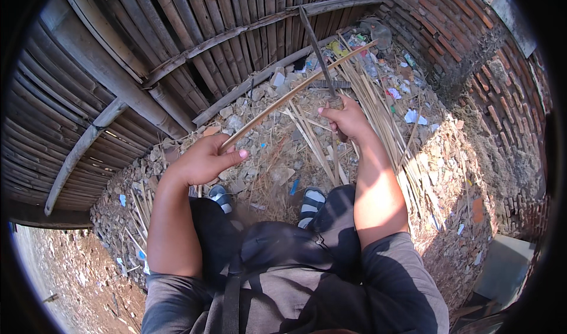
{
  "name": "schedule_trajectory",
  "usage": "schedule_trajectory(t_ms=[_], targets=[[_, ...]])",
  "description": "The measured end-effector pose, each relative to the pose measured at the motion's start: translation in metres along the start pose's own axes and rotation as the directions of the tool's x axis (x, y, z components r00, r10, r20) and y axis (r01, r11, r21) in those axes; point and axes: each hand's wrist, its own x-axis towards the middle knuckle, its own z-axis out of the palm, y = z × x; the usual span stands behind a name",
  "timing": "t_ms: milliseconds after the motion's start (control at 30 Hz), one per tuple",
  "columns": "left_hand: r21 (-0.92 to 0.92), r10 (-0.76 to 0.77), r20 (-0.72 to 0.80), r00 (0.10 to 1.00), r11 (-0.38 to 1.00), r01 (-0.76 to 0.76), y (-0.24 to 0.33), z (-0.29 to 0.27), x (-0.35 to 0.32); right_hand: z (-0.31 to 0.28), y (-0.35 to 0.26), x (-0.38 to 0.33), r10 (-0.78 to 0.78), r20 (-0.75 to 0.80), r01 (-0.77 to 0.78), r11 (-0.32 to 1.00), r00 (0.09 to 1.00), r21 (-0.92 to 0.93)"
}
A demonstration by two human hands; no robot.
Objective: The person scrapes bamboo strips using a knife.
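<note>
My left hand [204, 160] is closed around the near end of a long, thin bamboo strip [274, 105], its thumb sticking out to the right. The strip slants up and away to the right. In my right hand [348, 118] is the handle of a machete [311, 33], its long dark blade pointing away and slightly left. Blade and strip cross in the picture ahead of my right hand; whether they touch I cannot tell. Several split bamboo strips [384, 113] lie in a bundle beside my right forearm, and a few loose strips [313, 142] rest between my hands.
A bamboo slat wall [236, 33] rises ahead and to the left, with a pole [254, 92] along its foot. To the right stands a worn brick wall [502, 104]. Rubble and litter [407, 89] cover the ground around my sandalled feet [312, 204].
</note>
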Motion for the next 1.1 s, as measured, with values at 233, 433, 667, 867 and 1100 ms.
schedule_trajectory(t_ms=[233, 433, 667, 867, 1100], targets=[[0.064, -0.041, -0.05, 0.998, 0.997, 0.044, 0.018, 0.012, 0.003, 0.05, -0.007, -0.027, -0.375, 0.211, 0.43, 0.803, 0.903, -0.414], [0.052, -0.092, 0.027, 0.995, 0.995, 0.091, 0.021, 0.006, -0.004, 0.027, -0.005, -0.015, -0.304, 0.284, 0.398, 0.834, 0.91, -0.382], [0.1, -0.061, 0.002, 0.998, 0.993, 0.061, 0.027, 0.008, -0.003, 0.017, -0.007, -0.015, -0.133, -0.002, 0.125, 0.938, 0.991, -0.324], [0.205, -0.098, 0.036, 0.995, 0.975, 0.088, 0.024, 0.011, -0.003, 0.059, -0.03, -0.043, -0.239, 0.409, 0.455, 0.668, 0.881, -0.59], [0.17, -0.003, -0.047, 0.999, 0.985, 0.011, 0.008, -0.008, -0.01, -0.007, 0.004, 0.008, 0.059, -0.031, -0.063, 0.98, 0.998, -0.191]])
